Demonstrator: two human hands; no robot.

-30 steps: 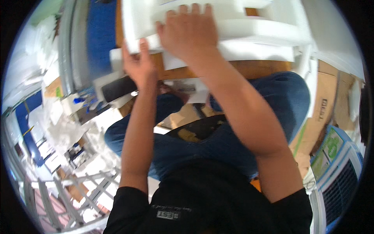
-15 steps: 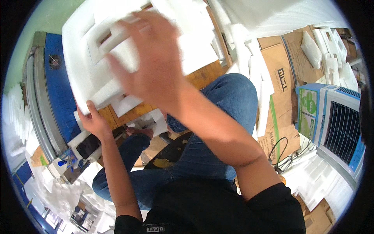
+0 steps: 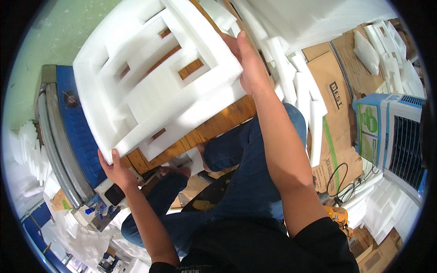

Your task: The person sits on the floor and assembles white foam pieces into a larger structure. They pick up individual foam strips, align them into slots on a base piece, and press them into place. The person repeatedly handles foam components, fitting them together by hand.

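A large white foam packing tray (image 3: 157, 98) with raised rims and several rectangular cut-outs is tilted above the wooden bench (image 3: 227, 119). At its near left corner, my left hand (image 3: 119, 172) grips the edge, thumb up in front and fingers partly hidden. My right hand (image 3: 248, 63) is closed around the right end, its thumb pointing up and its other fingers mostly behind the foam. Brown wood shows through the cut-outs. Beneath the tray, a flat white foam sheet (image 3: 169, 140) lies on the bench.
Left of the bench stands a blue panel (image 3: 82, 123) beside grey rollers (image 3: 57, 141). A dark phone (image 3: 114, 194) rests near my left forearm. To the right are foam strips (image 3: 314, 109), cardboard (image 3: 334, 132), a black cable (image 3: 339, 182) and a blue-and-white air cooler (image 3: 393, 136).
My right hand, earlier blurred over the tray's middle, has moved right and taken hold of its right end. The tray has shifted and tilted; my left hand stays at its near left corner.
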